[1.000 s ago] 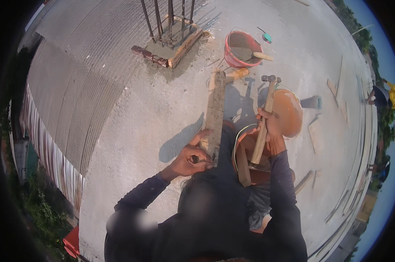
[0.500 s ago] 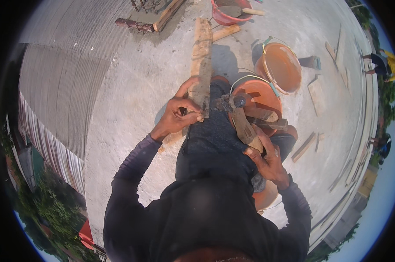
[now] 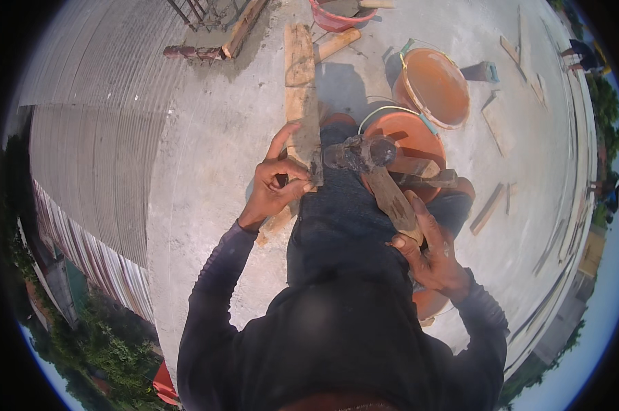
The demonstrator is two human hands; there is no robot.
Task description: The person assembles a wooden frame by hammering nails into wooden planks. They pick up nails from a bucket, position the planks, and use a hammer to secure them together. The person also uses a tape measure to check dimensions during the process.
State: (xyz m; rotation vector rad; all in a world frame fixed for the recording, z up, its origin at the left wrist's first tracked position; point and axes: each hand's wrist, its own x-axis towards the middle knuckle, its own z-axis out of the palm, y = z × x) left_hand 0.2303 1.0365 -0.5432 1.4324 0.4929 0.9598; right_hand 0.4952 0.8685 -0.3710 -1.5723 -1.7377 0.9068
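My left hand [image 3: 276, 186] is closed at the near end of a long wooden plank [image 3: 300, 82], thumb and a finger pinched on its surface and the index finger stretched along its left side. Whether something small sits between the fingertips cannot be made out. In my right hand [image 3: 438, 257] is a hammer [image 3: 395, 198], held by its wooden handle. Its dark, crusted head hangs above my thigh, just right of the plank's end and apart from it. Behind the hammer stands an orange bucket [image 3: 400, 130] with wood pieces [image 3: 426, 175] at its near side.
A second orange bucket [image 3: 434, 88] stands beyond the first. At the far side are a red basin [image 3: 335, 22] and a board-edged patch with upright rods [image 3: 230, 38]. Wood scraps [image 3: 486, 209] lie to the right. Corrugated roofing [image 3: 83, 178] borders the left. A person [image 3: 583, 55] bends at far right.
The hammer's head looks larger and has come up a little, with my right hand still round the handle. My left hand stays at the plank's end. The whole view has shifted slightly.
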